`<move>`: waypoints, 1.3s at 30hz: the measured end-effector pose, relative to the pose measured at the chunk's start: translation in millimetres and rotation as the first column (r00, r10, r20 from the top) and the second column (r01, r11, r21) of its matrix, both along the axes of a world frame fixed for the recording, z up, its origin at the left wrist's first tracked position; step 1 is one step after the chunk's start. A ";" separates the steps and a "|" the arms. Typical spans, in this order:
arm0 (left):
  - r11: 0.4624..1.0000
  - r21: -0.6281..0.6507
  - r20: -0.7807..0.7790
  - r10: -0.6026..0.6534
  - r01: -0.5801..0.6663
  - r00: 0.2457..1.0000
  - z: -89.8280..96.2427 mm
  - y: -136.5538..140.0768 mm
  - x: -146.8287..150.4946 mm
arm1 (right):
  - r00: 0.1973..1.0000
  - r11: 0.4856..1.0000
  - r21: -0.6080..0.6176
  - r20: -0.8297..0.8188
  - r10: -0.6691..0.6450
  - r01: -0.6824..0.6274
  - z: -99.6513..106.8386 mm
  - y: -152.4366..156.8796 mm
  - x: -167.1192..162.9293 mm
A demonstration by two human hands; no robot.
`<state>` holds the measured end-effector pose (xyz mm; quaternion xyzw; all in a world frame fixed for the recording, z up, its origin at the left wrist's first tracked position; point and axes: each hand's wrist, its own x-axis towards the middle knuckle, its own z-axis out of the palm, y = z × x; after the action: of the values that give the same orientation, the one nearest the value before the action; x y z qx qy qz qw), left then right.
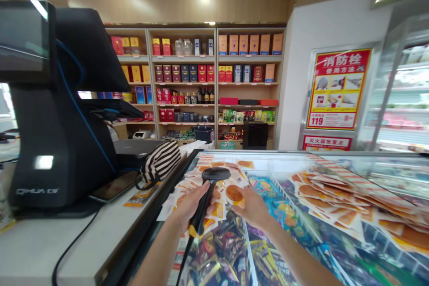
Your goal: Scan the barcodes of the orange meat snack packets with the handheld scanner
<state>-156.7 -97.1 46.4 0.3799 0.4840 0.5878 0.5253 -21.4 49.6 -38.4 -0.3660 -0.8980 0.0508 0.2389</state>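
Note:
In my left hand (188,205) is a black handheld barcode scanner (203,203), fingers wrapped round its handle. Its head points away from me, over a spread of flat packets, and its cable hangs down toward me. My right hand (254,208) is closed on the edge of a packet (233,193) that shows a round brown patty or cake on white and orange. More such packets (182,187) lie loosely beneath and around both hands on the glass lid of a chest freezer (273,163).
Right of my hands, a big overlapping pile of similar packets (335,196) lies on the glass. Wrapped frozen goods (214,250) show below it. At left, the counter (43,246) bears a black cash-register terminal (33,143), a phone (115,186) and a striped pouch (164,159). Stocked shelves stand behind.

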 end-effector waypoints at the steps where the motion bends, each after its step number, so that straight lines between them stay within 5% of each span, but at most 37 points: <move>1: 1.000 0.000 0.007 0.002 -0.002 1.000 0.8 -0.8 -0.6 | 1.000 1.000 0.000 0.013 -0.007 0.007 -1.0 -1.6 -1.6; 6: 1.000 -0.016 0.016 -0.020 0.021 1.000 1.2 -2.1 -2.2 | 0.995 0.999 -0.040 -0.099 -0.001 -0.003 1.2 6.9 3.3; 14: 0.989 -0.045 0.039 -0.139 0.140 0.990 -2.3 -0.7 -1.3 | 0.873 0.971 -0.142 -0.428 -0.234 0.191 21.2 54.2 51.3; 21: 0.965 -0.023 -0.020 -0.262 0.261 0.965 -2.2 -4.4 15.0 | 0.763 0.965 -0.230 -0.599 -0.242 0.125 9.3 67.1 68.5; 29: 0.976 -0.004 -0.012 -0.216 0.216 0.976 -2.9 -4.5 10.0 | 0.726 0.961 -0.268 -0.649 -0.229 0.063 8.2 69.3 72.5; 39: 0.986 -0.009 0.004 -0.169 0.169 0.986 -1.5 -3.3 12.4 | 0.782 0.959 -0.259 -0.572 -0.247 0.114 12.5 63.5 75.5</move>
<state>-144.4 -100.4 44.9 0.4164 0.4520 0.5394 0.5757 54.1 113.2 -26.0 -0.4389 -0.7265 0.2350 0.4737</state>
